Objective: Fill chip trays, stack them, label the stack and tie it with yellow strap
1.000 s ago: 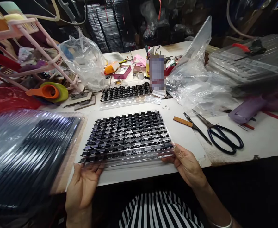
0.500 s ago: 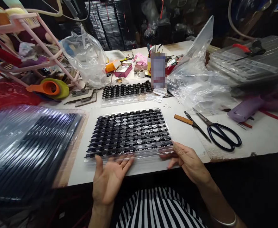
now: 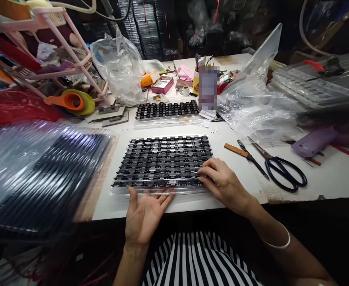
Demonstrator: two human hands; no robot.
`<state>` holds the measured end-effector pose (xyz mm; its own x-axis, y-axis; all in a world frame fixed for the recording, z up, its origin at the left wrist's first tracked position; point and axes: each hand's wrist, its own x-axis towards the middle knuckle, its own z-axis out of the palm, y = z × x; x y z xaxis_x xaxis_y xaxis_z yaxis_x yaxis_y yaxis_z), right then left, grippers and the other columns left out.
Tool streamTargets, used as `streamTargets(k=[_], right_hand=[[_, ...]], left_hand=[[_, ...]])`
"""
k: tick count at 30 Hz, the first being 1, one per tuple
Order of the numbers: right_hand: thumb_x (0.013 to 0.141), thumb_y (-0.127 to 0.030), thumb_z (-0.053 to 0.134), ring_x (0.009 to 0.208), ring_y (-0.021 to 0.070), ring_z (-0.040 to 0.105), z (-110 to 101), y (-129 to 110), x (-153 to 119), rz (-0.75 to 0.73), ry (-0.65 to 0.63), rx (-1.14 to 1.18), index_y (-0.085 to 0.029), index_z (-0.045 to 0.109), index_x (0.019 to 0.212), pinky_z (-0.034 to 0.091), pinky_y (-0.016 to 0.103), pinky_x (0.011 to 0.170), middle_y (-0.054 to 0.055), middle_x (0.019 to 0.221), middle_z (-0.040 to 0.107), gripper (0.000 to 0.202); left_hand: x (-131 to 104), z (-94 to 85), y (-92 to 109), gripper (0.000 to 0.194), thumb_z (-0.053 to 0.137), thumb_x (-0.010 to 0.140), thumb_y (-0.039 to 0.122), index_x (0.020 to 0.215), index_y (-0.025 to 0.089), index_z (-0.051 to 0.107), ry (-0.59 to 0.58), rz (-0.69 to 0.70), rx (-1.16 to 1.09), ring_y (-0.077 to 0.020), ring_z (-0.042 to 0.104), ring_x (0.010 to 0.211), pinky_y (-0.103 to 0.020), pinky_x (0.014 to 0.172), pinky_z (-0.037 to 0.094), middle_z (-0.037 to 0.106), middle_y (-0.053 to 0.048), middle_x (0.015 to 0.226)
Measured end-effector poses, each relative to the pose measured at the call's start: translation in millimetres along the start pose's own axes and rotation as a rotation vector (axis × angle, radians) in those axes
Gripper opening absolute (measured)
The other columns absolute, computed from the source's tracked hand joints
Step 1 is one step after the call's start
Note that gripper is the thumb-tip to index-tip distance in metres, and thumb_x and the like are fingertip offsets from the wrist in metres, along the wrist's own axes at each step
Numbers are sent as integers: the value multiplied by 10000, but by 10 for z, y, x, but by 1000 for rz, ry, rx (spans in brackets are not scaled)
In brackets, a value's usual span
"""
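A clear plastic tray [image 3: 189, 192] lies before me, filled with rows of small toothed black plastic strips [image 3: 165, 159]. My left hand [image 3: 146, 216] is palm up at the tray's front edge. Its fingers stretch under the clear rim and its thumb points up beside the front row. My right hand [image 3: 224, 182] is closed in a pinch at the front right of the tray, with the end of a dark strip between thumb and fingers. How far that strip reaches is hard to make out.
Behind stands a second tray of black pieces [image 3: 166, 110]. Scissors [image 3: 281, 169] and a wooden-handled blade [image 3: 245, 155] lie right. A stack of filled trays [image 3: 52, 182] is at left, near a pink rack [image 3: 73, 47]. Clear plastic bags [image 3: 254, 107] crowd the back right.
My right hand has left the tray's front right corner and moved in over the front row, pinching there. My left hand stays at the front edge. The whole view has shifted slightly.
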<state>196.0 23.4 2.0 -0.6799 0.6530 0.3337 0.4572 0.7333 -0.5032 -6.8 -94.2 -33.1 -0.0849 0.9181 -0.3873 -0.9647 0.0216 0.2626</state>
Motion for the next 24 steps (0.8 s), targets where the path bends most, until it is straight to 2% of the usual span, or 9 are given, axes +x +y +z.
streamTargets(k=[5,10,12,14,18,21,24], right_hand=[[859,-158,545,811,213,504,45,28,152,-32,-161,-205,-147,617,812,403,357,708,94,861,575,87],[857,-163,542,787,205,513,43,38,223,-64,-226,-248,-154,608,782,393,361,708,84,853,580,100],[856,-172,545,772,198,519,-25,30,207,-65,-184,-189,-152,605,793,399,361,706,76,839,579,89],[859,-218,553,739,184,523,-144,56,137,-20,-85,-87,-160,604,808,412,336,669,64,820,577,92],[844,-362,572,668,164,535,-372,315,-146,215,123,16,-206,613,784,423,288,567,49,795,590,172],[824,-428,568,605,156,545,-384,580,-370,404,143,-62,-208,624,730,432,292,542,40,751,597,246],[823,-428,559,565,150,544,-290,668,-507,498,157,-118,-192,662,795,445,301,528,44,752,600,259]], left_hand=[[7,0,-10,553,435,857,582,1304,259,468,7,7,21,-305,388,1301,-515,1086,261,469,-118,1386],[15,-17,-8,536,427,864,575,1288,254,487,-27,0,-1,-314,391,1297,-503,1084,278,481,-116,1375],[12,-20,-8,544,428,865,571,1298,244,471,-19,-3,-7,-324,398,1290,-500,1079,293,482,-129,1368],[6,-17,-11,567,429,870,560,1326,223,430,-3,7,9,-336,406,1281,-506,1072,305,474,-158,1364],[-8,-13,-18,553,440,889,503,1349,202,380,29,55,76,-340,435,1260,-531,1058,318,475,-195,1344],[-3,-17,-13,495,449,875,524,1267,223,477,43,35,68,-338,453,1246,-532,1046,337,529,-161,1297],[14,-24,-7,416,441,876,529,1150,246,574,51,30,42,-318,470,1235,-531,1046,337,577,-106,1256]])
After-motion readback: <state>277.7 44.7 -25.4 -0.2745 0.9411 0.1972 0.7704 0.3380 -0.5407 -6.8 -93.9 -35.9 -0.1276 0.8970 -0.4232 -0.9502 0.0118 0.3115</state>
